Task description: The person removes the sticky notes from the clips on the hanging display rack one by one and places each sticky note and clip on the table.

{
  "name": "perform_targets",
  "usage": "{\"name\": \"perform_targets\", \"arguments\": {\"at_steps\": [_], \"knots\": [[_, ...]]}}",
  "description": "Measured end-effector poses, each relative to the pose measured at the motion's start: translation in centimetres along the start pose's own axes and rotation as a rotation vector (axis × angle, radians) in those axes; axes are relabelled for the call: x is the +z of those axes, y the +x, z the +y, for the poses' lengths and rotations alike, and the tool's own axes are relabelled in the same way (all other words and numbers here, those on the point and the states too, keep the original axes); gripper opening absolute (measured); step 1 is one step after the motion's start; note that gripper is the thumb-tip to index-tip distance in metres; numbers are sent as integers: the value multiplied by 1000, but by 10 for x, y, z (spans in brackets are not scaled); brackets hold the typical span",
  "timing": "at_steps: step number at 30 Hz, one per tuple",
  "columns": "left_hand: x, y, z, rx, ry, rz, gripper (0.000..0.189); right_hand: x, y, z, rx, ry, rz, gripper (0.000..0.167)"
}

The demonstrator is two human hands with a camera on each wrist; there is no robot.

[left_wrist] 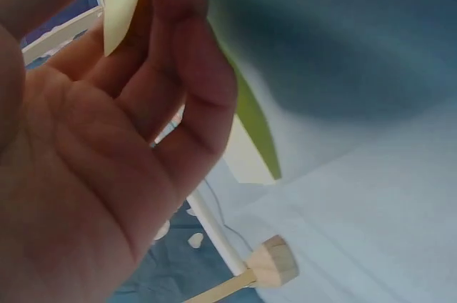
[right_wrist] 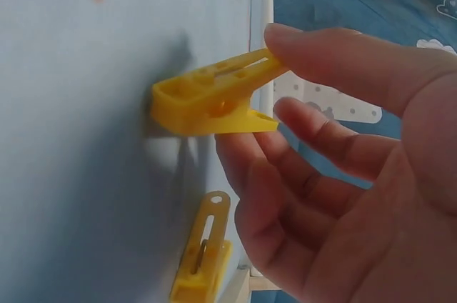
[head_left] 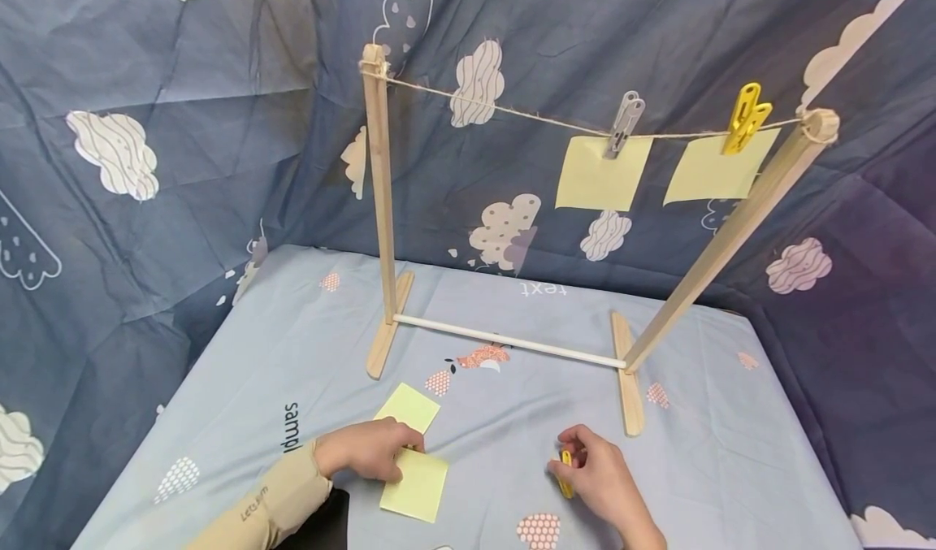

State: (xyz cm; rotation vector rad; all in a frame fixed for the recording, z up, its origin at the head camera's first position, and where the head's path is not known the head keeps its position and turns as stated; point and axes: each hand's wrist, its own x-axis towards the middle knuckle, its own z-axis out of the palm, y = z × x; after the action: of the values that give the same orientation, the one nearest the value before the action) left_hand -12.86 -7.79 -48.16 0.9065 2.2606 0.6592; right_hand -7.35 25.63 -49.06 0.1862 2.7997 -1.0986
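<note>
My left hand (head_left: 376, 448) holds a pale yellow paper note (head_left: 415, 489) by its upper left part, with the thumb over it. Behind that hand, another yellow note (head_left: 409, 408) lies on the cloth. In the left wrist view, a note (left_wrist: 125, 6) shows between the fingers, partly hidden. My right hand (head_left: 601, 477) pinches a yellow clothespin (right_wrist: 214, 96) by its handle ends, thumb on one arm and fingers at the other, just over the cloth. A second yellow clothespin (right_wrist: 201, 253) lies close by in the right wrist view.
A wooden frame stands behind the hands, its posts (head_left: 380, 192) joined by a string (head_left: 504, 110) and a white rod (head_left: 512, 340). A grey clothespin (head_left: 624, 123) and a yellow clothespin (head_left: 746, 118) hold notes (head_left: 603, 178) on the string. Patterned cloth (head_left: 241, 355) covers the table.
</note>
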Motion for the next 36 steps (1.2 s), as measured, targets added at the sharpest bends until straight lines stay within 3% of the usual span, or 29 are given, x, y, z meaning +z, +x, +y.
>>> {"name": "perform_targets", "arguments": {"at_steps": [6, 11, 19, 26, 36], "knots": [[4, -1, 7, -25, 116, 14, 30, 3, -1, 1, 10, -50, -9, 30], [7, -2, 11, -34, 159, 26, 29, 7, 0, 4, 16, -90, -16, 29], [20, -3, 16, -26, 344, 149, 28, 6, 1, 6, 20, -120, -25, 29], [30, -2, 18, 19, 537, 270, 28, 3, 1, 6, 25, -126, 42, 29], [26, 1, 24, 44, 604, 344, 25, -5, 2, 5, 18, -83, 74, 28]]}}
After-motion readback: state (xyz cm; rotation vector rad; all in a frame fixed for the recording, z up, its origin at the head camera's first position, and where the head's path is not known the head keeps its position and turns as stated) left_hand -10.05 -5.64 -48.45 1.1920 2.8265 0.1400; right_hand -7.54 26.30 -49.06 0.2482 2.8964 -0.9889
